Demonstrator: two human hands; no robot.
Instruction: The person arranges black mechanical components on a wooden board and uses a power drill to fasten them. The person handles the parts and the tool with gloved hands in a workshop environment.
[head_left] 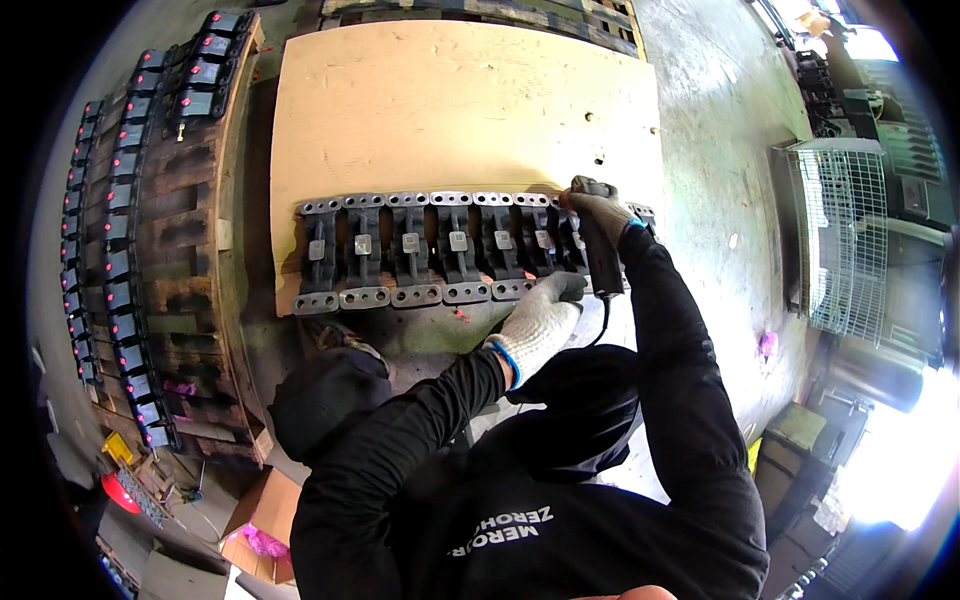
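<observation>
A row of several dark metal castings [410, 243] lies on a plywood board [450, 110]. Each has bright, drilled end plates and a small square pad at its middle. My right hand [600, 205], in a grey-white glove, is closed around the head of a black corded power tool [603, 262] shaped like an angle grinder. Its body points toward me, over the right end of the row; the working tip is hidden by my hand. My left hand [540, 320], also gloved, has its dark-coated fingers curled over the near end of a casting towards the right.
On the left, a wooden pallet [185, 270] bears rows of black parts with red dots. A wire mesh cage [840, 235] stands at the right. Behind me at lower left is a cardboard box [265, 520] with pink wrap. The tool's cord [605, 325] hangs toward my lap.
</observation>
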